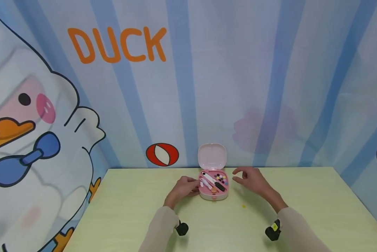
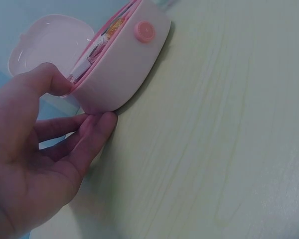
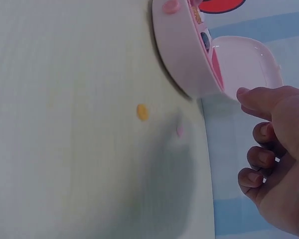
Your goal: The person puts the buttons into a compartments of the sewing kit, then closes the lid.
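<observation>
A small pink-and-white case (image 1: 214, 197) stands on the table with its lid (image 1: 212, 156) raised at the back. Inside lie a white tool with a black end (image 1: 220, 186), other slim white items and a cluster of small coloured button-like pieces (image 1: 221, 177). My left hand (image 1: 184, 189) holds the case's left side, thumb (image 2: 52, 79) at the rim and fingertips low on the outer wall. To the right of the case hovers my right hand (image 1: 252, 179), its fingers loosely bent, thumb and index finger apart, nothing between them.
A small yellow piece (image 1: 243, 206) lies on the pale table (image 1: 128, 210) to the right of the case. Near it is a tiny pink piece (image 3: 179, 131). Behind the table's back edge hangs a blue striped curtain (image 1: 213, 87) with a printed duck.
</observation>
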The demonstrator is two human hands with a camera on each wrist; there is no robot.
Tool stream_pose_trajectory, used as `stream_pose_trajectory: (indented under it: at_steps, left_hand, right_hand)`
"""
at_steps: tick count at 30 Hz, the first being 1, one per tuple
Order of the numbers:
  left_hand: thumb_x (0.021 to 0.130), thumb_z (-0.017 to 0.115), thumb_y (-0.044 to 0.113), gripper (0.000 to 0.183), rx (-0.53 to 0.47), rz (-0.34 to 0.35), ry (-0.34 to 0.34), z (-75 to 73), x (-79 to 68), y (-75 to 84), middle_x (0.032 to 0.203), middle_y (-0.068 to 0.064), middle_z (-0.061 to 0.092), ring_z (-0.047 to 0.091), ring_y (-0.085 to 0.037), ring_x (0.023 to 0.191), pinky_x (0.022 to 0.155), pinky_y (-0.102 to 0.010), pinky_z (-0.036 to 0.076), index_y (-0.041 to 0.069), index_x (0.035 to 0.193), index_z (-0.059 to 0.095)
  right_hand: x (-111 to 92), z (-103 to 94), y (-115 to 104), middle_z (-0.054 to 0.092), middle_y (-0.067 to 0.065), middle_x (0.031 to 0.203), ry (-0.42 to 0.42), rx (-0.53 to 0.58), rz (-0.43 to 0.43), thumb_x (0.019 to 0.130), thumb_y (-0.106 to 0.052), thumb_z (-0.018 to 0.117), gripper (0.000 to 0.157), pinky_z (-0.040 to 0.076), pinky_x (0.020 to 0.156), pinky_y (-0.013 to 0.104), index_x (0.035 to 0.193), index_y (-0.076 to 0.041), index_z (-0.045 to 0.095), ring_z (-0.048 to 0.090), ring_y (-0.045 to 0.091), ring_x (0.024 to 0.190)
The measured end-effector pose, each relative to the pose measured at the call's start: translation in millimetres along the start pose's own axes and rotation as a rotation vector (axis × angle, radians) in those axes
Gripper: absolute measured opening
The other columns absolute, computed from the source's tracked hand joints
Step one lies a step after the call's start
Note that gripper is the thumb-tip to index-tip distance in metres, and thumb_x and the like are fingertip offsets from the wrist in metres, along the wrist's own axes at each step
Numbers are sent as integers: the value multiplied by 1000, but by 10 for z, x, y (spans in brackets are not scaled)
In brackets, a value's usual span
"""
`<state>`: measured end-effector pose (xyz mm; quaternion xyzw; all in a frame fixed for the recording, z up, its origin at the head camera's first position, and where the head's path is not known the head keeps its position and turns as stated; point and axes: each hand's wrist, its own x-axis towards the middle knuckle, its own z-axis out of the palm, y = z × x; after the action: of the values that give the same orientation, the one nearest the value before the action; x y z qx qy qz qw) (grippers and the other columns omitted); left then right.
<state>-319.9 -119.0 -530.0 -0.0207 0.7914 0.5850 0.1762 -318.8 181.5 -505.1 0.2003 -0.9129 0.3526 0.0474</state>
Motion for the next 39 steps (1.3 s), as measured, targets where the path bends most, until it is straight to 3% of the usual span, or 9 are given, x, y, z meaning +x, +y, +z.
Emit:
stream_pose_trajectory:
  at_steps: [12,25,39]
  left_hand:
    - [102,68,32,50,22,-14,25,25,2,-6,107,-10,70,69,-21,96,88,-34,61,-6,134,60]
    - [103,67,35,51,56,-28,39,26,33,-26,107,-9,69,69,-21,96,89,-33,60,-4,135,60]
    - [102,67,33,51,38,-13,24,30,2,-2,107,-10,70,69,-21,97,89,-33,61,-6,134,60]
  right_hand:
    - [-435,-121,149,42,-10,59,-93,7,-46,96,-20,77,21,31,51,23,111,-6,76,33,4,52]
    - [-712,17,206,41,-14,60,-203,87,-60,94,-20,78,20,31,53,21,110,-9,78,34,0,56]
    - [-839,96,194,43,-15,62,-180,73,-91,93,-14,77,9,36,57,22,102,-14,79,35,-1,58]
